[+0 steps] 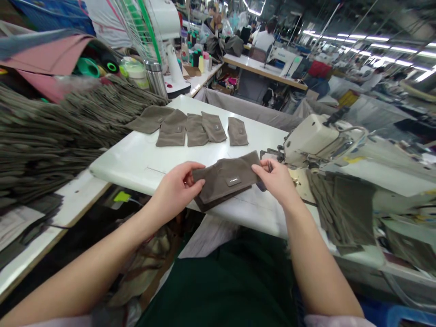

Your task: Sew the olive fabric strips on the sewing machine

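Observation:
Both my hands hold a brown fabric piece (226, 181) with a small grey label sewn on it, just above the white table (136, 159). My left hand (179, 186) pinches its left end, fingers closed on the cloth. My right hand (277, 179) grips its right end, close to the sewing machine (320, 136). Several similar brown labelled pieces (194, 129) lie in a row farther back on the table.
A tall stack of brown fabric pieces (51, 131) fills the left side. More brown pieces (344, 204) lie to the right of the machine. A white fan (163, 27) and a steel flask (156, 77) stand behind. Other people sit at benches far back.

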A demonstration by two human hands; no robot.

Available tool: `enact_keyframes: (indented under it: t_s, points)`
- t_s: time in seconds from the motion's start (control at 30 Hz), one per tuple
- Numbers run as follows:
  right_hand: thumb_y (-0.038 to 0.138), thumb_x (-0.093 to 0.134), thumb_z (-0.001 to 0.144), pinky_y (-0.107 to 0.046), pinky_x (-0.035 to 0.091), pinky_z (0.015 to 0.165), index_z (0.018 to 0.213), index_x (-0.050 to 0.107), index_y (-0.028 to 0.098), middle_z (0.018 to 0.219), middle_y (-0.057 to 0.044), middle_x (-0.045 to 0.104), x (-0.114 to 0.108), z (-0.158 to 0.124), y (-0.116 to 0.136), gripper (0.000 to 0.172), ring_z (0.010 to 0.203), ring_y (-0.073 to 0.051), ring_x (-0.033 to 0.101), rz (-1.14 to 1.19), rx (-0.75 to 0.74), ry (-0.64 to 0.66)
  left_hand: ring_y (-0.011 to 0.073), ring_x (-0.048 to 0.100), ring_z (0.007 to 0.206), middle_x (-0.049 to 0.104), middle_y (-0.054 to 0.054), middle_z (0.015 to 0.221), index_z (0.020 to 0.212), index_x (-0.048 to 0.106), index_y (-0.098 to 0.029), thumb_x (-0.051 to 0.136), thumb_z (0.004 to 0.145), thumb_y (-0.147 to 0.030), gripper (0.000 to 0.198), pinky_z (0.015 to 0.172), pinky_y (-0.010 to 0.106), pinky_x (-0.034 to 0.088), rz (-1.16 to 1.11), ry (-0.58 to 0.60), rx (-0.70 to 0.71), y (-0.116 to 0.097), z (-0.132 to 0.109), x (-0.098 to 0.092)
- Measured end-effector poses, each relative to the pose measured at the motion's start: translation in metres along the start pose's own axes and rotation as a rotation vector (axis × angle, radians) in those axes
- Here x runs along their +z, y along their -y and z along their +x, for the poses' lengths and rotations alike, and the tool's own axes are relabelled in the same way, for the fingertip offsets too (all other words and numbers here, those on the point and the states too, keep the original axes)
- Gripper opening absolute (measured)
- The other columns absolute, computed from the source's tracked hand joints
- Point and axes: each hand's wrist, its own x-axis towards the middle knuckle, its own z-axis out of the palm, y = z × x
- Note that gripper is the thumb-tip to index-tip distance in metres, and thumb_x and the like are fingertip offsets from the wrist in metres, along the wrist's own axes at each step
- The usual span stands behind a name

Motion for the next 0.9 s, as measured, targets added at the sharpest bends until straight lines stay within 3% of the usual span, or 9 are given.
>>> enact_keyframes:
  t_s: [0.27,0.37,0.47,0.53,0.7,0.9]
  points:
    - [0.046,0.058,0.078,-0.027,0.032,0.057,0.064,0.049,0.024,0.056,0.005,0.049,0.018,0.012,-0.019,0.028,0.056,-0.015,0.046,-0.108,0.01,0.096,0.0153,0.052,0.057,0.053,-0.004,0.061,0.106,0.067,-0.017,0.062,0.077,-0.039,0.036,0.055,0.026,0.04,-0.067,0.044,-0.113,0.025,0.008,-0.001]
    - [0.042,0.057,0.08,-0.027,0.029,0.057,0.06,0.043,0.024,0.054,0.006,0.044,0.027,0.022,-0.023,0.03,0.057,-0.015,0.043,-0.116,-0.003,0.119,0.0161,0.055,0.055,0.056,-0.003,0.059,0.092,0.065,-0.019,0.063,0.076,-0.038,0.025,0.052,0.026,0.039,0.003,0.067,-0.145,0.027,0.009,0.0]
    - [0.036,0.056,0.083,-0.027,0.03,0.061,0.065,0.045,0.023,0.061,0.006,0.049,0.042,0.04,-0.021,0.025,0.063,-0.014,0.045,-0.071,-0.048,0.096,0.0149,0.052,0.046,0.054,-0.005,0.052,0.083,0.058,-0.02,0.062,0.076,-0.035,0.017,0.047,0.024,0.036,0.04,0.059,-0.209,0.025,0.006,0.004]
    - [0.033,0.059,0.082,-0.026,0.033,0.065,0.069,0.051,0.021,0.067,0.005,0.054,0.049,0.054,-0.016,0.019,0.067,-0.014,0.048,-0.013,-0.089,0.1,0.0138,0.049,0.04,0.054,-0.007,0.049,0.095,0.057,-0.02,0.061,0.078,-0.037,0.025,0.043,0.023,0.034,-0.053,0.038,-0.267,0.022,0.002,0.004]
    - [0.035,0.067,0.08,-0.026,0.04,0.069,0.08,0.063,0.017,0.077,0.002,0.064,0.052,0.082,0.005,0.019,0.072,-0.013,0.054,0.143,-0.174,0.126,0.0124,0.048,0.037,0.056,-0.008,0.049,0.14,0.044,-0.014,0.071,0.075,-0.046,0.077,0.041,0.021,0.036,-0.262,-0.067,-0.293,0.013,-0.009,-0.002]
    - [0.027,0.068,0.079,-0.027,0.042,0.074,0.082,0.067,0.014,0.079,0.0,0.067,0.053,0.098,0.017,0.014,0.074,-0.012,0.056,0.254,-0.252,0.243,0.0118,0.049,0.04,0.06,-0.006,0.05,0.143,0.046,-0.016,0.078,0.073,-0.046,0.083,0.043,0.021,0.041,-0.292,-0.075,-0.33,0.022,-0.019,-0.004]
